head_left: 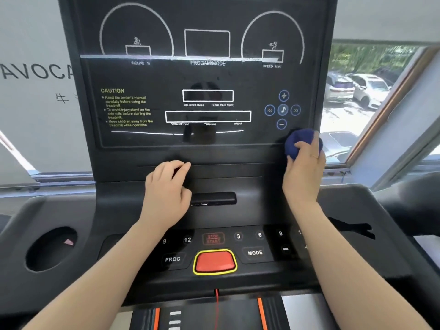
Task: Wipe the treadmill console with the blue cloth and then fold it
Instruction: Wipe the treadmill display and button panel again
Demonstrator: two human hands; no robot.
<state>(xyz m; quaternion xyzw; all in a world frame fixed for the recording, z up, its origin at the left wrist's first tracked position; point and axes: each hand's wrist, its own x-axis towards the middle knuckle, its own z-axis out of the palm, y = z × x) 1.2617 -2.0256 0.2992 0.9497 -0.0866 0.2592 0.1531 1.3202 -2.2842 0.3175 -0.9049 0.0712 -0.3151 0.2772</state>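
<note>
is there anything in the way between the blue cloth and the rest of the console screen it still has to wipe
Nothing visible. The right hand holds the bunched blue cloth against the lower right corner of the console screen, which lies flat and bare. The left hand rests below the screen, on the ledge, clear of it.

Black treadmill console (133,210) bearing a small black device (215,198).
</note>
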